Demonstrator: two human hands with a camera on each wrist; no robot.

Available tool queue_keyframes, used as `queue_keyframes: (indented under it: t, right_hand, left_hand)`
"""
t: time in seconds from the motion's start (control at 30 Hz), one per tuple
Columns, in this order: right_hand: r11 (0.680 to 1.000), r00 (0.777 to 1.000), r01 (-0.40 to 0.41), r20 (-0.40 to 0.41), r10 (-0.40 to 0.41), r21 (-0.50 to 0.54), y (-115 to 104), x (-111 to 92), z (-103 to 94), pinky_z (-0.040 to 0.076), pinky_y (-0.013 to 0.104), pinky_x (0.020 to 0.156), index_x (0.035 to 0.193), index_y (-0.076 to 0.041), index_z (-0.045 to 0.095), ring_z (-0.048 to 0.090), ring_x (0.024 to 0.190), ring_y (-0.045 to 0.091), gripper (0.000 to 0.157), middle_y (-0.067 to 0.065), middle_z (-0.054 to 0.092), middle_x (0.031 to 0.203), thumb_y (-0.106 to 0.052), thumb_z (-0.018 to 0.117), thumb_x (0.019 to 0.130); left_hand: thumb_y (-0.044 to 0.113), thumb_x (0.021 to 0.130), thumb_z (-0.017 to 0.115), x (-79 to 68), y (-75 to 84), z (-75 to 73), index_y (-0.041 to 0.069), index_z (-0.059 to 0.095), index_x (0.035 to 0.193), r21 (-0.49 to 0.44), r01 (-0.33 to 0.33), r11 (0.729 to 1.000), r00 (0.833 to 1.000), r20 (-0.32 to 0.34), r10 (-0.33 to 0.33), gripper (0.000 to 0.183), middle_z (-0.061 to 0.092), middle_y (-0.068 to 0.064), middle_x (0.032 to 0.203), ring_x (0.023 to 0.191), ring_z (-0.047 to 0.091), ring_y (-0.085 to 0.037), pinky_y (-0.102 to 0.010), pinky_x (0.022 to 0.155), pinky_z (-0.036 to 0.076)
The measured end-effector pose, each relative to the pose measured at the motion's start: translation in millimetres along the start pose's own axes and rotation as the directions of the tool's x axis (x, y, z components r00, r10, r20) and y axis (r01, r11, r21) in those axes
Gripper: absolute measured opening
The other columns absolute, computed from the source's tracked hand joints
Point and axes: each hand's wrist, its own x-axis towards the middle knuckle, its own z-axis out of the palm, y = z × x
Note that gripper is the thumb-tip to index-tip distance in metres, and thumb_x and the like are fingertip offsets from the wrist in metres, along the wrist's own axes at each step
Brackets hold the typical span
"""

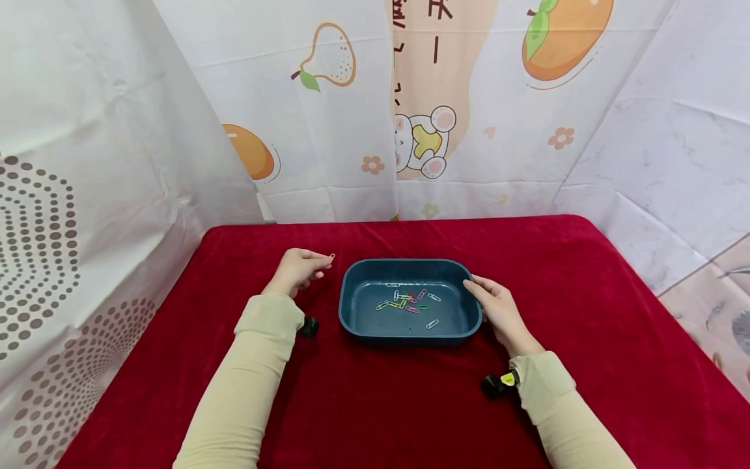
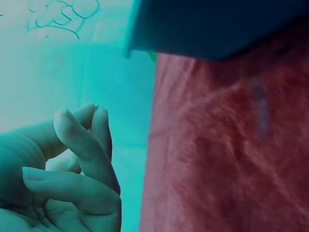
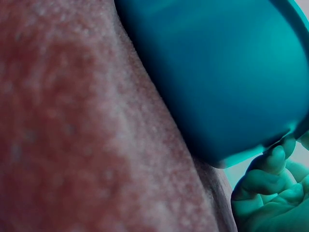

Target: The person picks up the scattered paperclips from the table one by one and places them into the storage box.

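Note:
Between thumb and forefinger my left hand (image 1: 297, 268) pinches a small yellow-orange paper clip (image 1: 332, 255), held to the left of a dark blue basin (image 1: 410, 339). In the left wrist view only a tiny tip of the clip shows at the fingertips (image 2: 100, 113). My right hand (image 1: 497, 309) grips the basin's right wall, thumb over the rim and fingers against the outside, as the right wrist view also shows. Inside the basin lie several paper clips in white, yellow, pink and green, mostly clustered near the middle, with a white clip (image 1: 432, 324) nearer the front.
A red velvet cloth (image 1: 410, 404) covers the table under the basin. Behind it hangs a white curtain (image 1: 351, 130) with fruit and flower prints, and a dotted sheet (image 1: 70, 260) hangs at the left. Both wrists carry small black cameras.

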Motion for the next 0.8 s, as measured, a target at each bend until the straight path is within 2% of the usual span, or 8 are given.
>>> queue_keyframes:
  t: [0.13, 0.33, 0.5, 0.8]
  right_hand:
    - [1.0, 1.0, 0.001, -0.002, -0.001, 0.002, -1.0, -0.5, 0.4, 0.037, 0.02, 0.051, 0.141, -0.003, 0.052, 0.039, 0.048, 0.006, 0.053, -0.012, 0.043, 0.054, -0.034, 0.059, 0.099]
    - [1.0, 1.0, 0.001, 0.005, -0.001, 0.005, -0.3, -0.4, 0.1, 0.037, 0.021, 0.051, 0.143, -0.004, 0.051, 0.039, 0.048, 0.006, 0.054, -0.011, 0.043, 0.054, -0.035, 0.059, 0.099]
    - [1.0, 1.0, 0.002, 0.005, -0.002, 0.013, 0.2, -0.2, 0.2, 0.036, 0.02, 0.05, 0.142, -0.003, 0.052, 0.038, 0.047, 0.006, 0.054, -0.011, 0.043, 0.054, -0.035, 0.059, 0.099]
    - [1.0, 1.0, -0.006, 0.0, 0.006, 0.003, 0.8, 0.8, 0.0, 0.037, 0.019, 0.051, 0.143, -0.004, 0.05, 0.04, 0.048, 0.005, 0.054, -0.012, 0.043, 0.054, -0.035, 0.059, 0.1]
  left_hand:
    - [0.034, 0.095, 0.066, -3.1, 7.3, 1.0, 0.005, 0.068, 0.126, -0.01, -0.013, 1.0, 1.0, 0.01, 0.013, 0.043, 0.069, -0.016, 0.121, 0.058, 0.056, -0.003, -0.019, 0.05, 0.03]
    - [0.033, 0.093, 0.068, -6.1, 13.5, 2.6, 0.007, 0.07, 0.123, -0.031, -0.027, 0.999, 1.0, 0.005, 0.027, 0.039, 0.074, -0.003, 0.099, 0.059, 0.058, -0.004, -0.02, 0.051, 0.033]
    - [0.037, 0.092, 0.07, -9.7, 19.0, 4.3, 0.008, 0.069, 0.124, -0.033, -0.028, 0.999, 1.0, 0.006, 0.028, 0.043, 0.073, -0.009, 0.111, 0.061, 0.059, -0.005, -0.02, 0.054, 0.036]
    - [0.039, 0.09, 0.071, -16.0, 33.4, 9.6, 0.011, 0.071, 0.123, -0.022, -0.072, 0.997, 0.997, 0.025, 0.072, 0.043, 0.073, 0.0, 0.1, 0.064, 0.06, -0.007, -0.022, 0.058, 0.039]
